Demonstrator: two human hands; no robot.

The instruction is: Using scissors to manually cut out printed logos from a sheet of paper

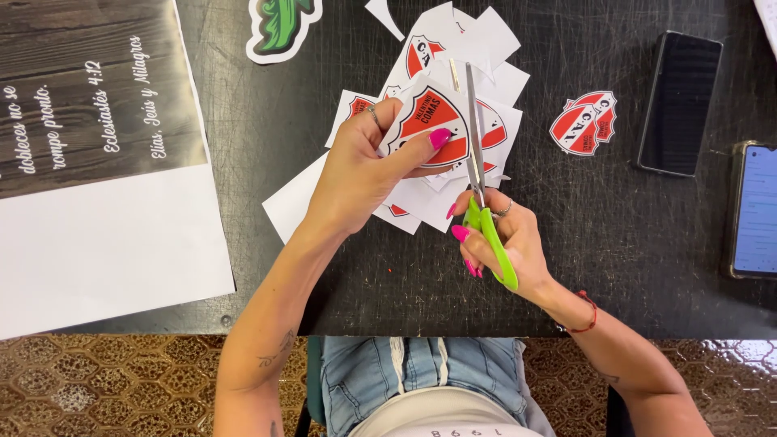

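My left hand [364,166] pinches a white paper sheet printed with a red and white shield emblem [433,121], thumb on top of the emblem. My right hand [502,243] grips green-handled scissors [486,218]; their metal blades [472,121] point away from me and lie along the right edge of that emblem. Under the held sheet lies a loose pile of white paper pieces with more shield emblems [453,48].
Two cut-out shield stickers [583,121] lie right of the pile on the dark table [615,235]. A dark phone [678,101] and a lit phone [757,210] sit far right. A large printed sheet [97,162] covers the left; a green cut-out [282,28] lies at the top.
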